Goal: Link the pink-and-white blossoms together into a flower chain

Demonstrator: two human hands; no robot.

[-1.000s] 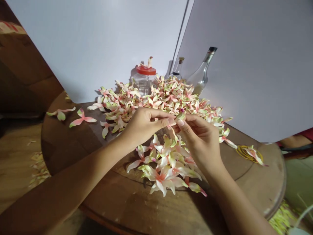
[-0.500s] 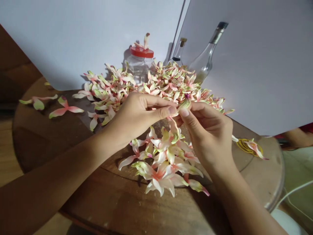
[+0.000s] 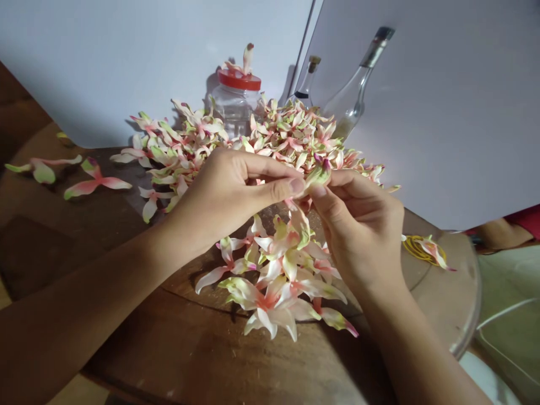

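Left hand (image 3: 240, 188) and right hand (image 3: 363, 225): fingers remain clamped on one pale, green-tipped, purple-edged curved flower (image 3: 319, 173); not released.

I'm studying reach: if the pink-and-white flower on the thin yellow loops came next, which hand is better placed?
Probably the right hand: it is nearer that pink-and-white flower; the left hand is farther away. Both appear to pinch a purple-tipped green flower.

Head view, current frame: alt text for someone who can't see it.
A left hand and right hand together pinch a greenish petal above a table. A small pile of pinkish petals lies in front, a larger heap behind, with a red-lidded jar and two bottles at the back.
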